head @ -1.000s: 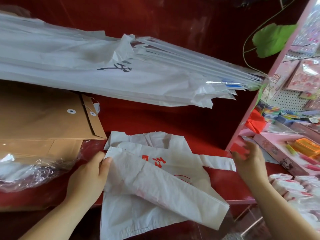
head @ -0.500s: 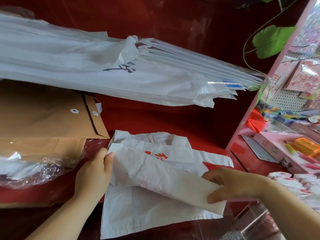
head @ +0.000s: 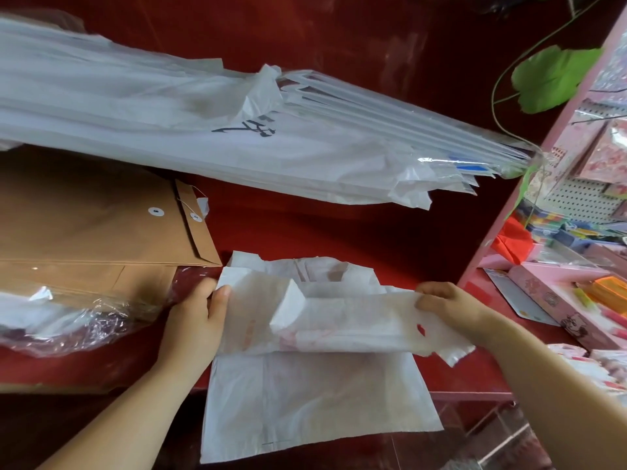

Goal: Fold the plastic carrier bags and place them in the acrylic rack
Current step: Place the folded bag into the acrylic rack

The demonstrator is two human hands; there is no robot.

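Two grips hold one white carrier bag (head: 305,401) in the head view. The bag lies on the red tabletop (head: 339,232), close to the near edge. Its upper part, with faint red print, is lifted and doubled over toward the person, while the lower part lies flat. The left grip (head: 196,320) pinches the left end of that raised fold, with the thumb on top. The right grip (head: 451,307) is curled round the right end, and the fold is drawn out between the two.

Brown string-tie envelopes (head: 84,225) lie just beside the left grip, partly in crinkled clear wrap (head: 68,320) that touches the bag's left side. Beyond the bag, a broad stack of white sheets (head: 169,123) in clear sleeves slants across the far side, with a black handwritten mark on its top sheet. A strip of bare red tabletop lies between the stack and the bag.

A pink shelf upright (head: 529,198) rises close to the right grip. Past it are a long pink box (head: 549,300), small coloured stationery and a green leaf (head: 549,79) overhead. A clear acrylic panel (head: 475,432) sits at the bag's lower right corner, but I cannot tell whether it is the rack.
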